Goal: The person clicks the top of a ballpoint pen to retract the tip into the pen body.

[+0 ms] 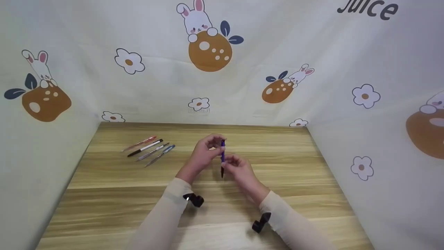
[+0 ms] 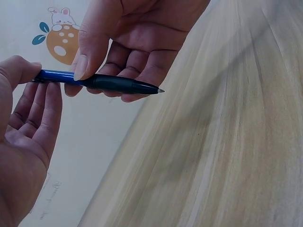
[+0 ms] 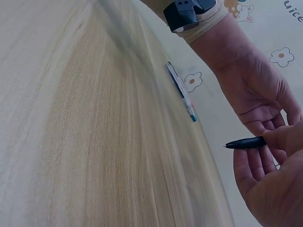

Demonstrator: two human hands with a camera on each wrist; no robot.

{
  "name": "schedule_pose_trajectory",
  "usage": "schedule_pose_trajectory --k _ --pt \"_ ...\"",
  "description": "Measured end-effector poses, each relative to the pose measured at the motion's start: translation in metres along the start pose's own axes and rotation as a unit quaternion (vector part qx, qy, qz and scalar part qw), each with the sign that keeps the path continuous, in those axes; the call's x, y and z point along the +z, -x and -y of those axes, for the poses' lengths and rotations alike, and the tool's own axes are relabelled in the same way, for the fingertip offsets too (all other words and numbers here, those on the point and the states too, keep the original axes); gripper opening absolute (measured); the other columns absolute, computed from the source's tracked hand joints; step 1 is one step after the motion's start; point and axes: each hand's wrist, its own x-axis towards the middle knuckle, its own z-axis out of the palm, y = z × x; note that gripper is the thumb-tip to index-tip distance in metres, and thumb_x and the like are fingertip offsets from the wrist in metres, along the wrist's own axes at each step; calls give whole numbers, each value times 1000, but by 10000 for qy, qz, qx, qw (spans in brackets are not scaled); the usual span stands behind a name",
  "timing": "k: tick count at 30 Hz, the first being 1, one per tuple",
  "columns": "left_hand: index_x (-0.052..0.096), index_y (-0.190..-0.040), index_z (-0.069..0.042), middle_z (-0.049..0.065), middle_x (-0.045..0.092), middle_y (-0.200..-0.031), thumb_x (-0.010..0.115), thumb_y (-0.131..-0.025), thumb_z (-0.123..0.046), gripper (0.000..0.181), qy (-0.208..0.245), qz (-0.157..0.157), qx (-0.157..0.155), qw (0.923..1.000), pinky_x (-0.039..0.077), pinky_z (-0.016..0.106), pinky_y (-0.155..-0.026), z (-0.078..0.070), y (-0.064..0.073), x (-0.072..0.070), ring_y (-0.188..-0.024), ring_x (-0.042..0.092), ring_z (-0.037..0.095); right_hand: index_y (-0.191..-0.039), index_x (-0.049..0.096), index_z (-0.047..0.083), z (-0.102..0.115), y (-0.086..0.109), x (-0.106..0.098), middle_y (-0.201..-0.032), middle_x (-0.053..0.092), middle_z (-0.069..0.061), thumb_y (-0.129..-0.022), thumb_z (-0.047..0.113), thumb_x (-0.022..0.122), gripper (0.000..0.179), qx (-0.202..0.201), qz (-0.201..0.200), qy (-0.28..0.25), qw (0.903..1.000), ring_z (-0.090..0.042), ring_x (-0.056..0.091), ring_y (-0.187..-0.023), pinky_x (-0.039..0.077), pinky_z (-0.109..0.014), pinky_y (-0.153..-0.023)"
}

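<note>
A blue ballpoint pen (image 1: 222,156) with a dark grip section is held up between both hands over the table. My left hand (image 1: 204,152) pinches its back end between thumb and fingertips. Lower down the barrel, my right hand (image 1: 241,171) grips it with thumb and fingers. The left wrist view shows the pen (image 2: 120,84) lying across the fingers, its silver point bare, between the left hand (image 2: 28,123) and the right hand (image 2: 137,42). In the right wrist view, the right hand (image 3: 277,184) covers most of the barrel, and only the dark front end sticks out.
On the left of the wooden table (image 1: 114,194) several pens lie side by side: a red one (image 1: 140,143), a black-and-white one (image 1: 145,148), a clear one (image 1: 152,152) and a blue-topped one (image 1: 161,155). A printed curtain (image 1: 156,86) encloses the back and sides.
</note>
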Motion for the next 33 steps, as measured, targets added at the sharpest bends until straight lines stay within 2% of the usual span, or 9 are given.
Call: schedule_pose_trajectory --k 5,11,16,25,30,33 --pt "74 -127 3 10 71 -105 77 -97 6 31 50 -20 -31 10000 58 29 -84 0 0 0 -97 68 20 -116 73 -5 0 1 0 -102 73 -3 -99 -1 76 18 -23 0 -23 10000 -15 70 -97 63 -37 -92" --pt "71 -127 7 15 70 -105 77 -97 2 32 0 -11 -49 10000 58 29 -83 0 0 0 -96 68 20 -119 71 -11 -2 0 0 -96 71 0 -100 -3 74 21 -136 93 71 9998 -15 70 -93 64 -40 -91" --pt "72 -126 5 13 72 -106 77 -97 2 29 -71 -66 6 10000 56 30 -85 -1 0 2 -97 67 20 -119 71 -9 0 0 1 -99 73 -3 -100 -2 74 20 -159 90 130 9997 -16 70 -96 63 -36 -89" --pt "67 -135 3 13 69 -106 72 -101 4 35 -135 57 259 9996 54 30 -86 -5 0 3 -97 65 21 -118 73 -2 4 -2 -1 -104 73 -8 -102 2 73 17 -253 247 155 9993 -18 71 -100 63 -35 -91" --pt "68 -136 -1 17 68 -106 72 -100 7 37 -154 140 331 9992 55 30 -85 -4 1 3 -96 65 22 -121 69 -12 2 -2 -2 -102 73 -6 -101 0 73 24 -241 265 218 9991 -16 71 -97 64 -34 -89" --pt "67 -137 0 18 68 -106 72 -101 6 37 -152 147 322 9993 55 30 -84 -4 1 2 -96 65 22 -122 68 -14 2 -2 -2 -101 73 -6 -101 0 73 26 -224 256 175 9993 -16 71 -97 64 -34 -89"
